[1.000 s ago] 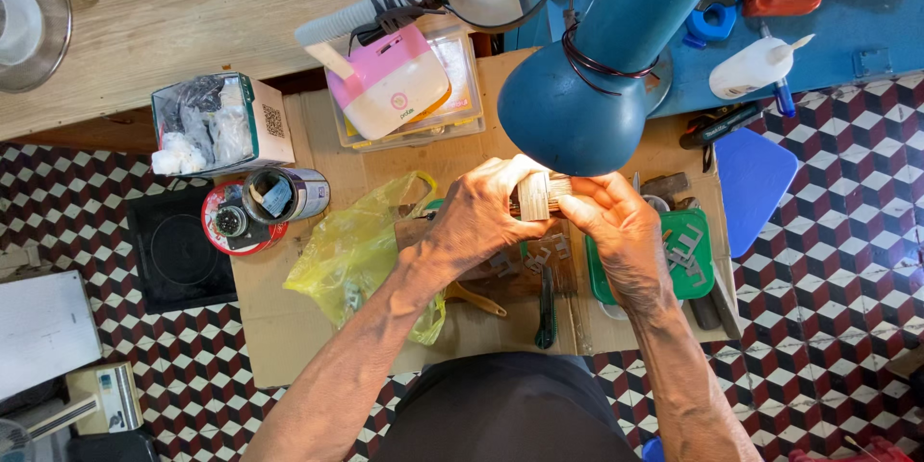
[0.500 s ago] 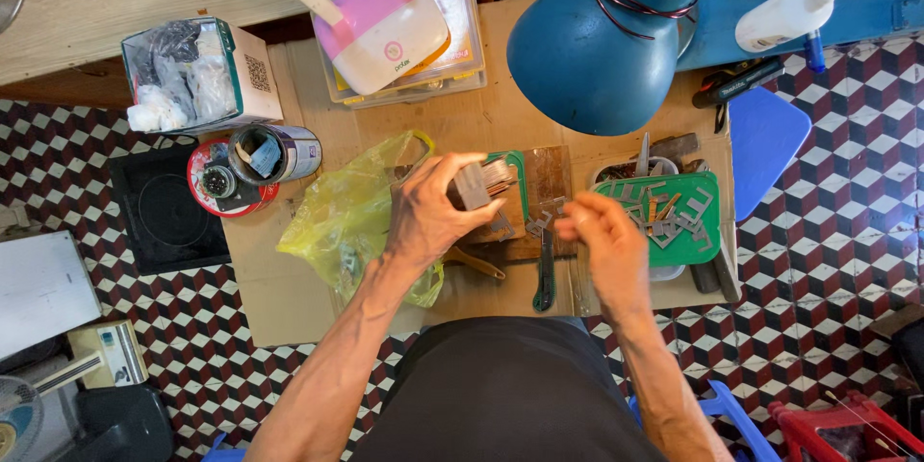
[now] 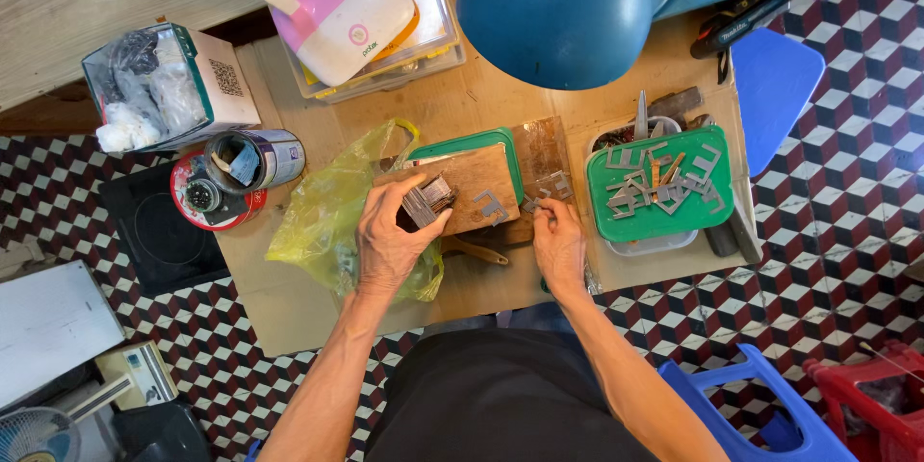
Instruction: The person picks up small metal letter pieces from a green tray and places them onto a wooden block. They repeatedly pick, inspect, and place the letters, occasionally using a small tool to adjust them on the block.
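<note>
Grey metal plates, thin, stacked into a small block (image 3: 426,200), sit clamped in the left hand (image 3: 393,236) over the wooden board (image 3: 478,194). Right hand (image 3: 557,243), just right of the board, fingers pinched on a tiny piece. Green lid (image 3: 659,188), further right, holds loose grey plates w/ some brass bits.
</note>
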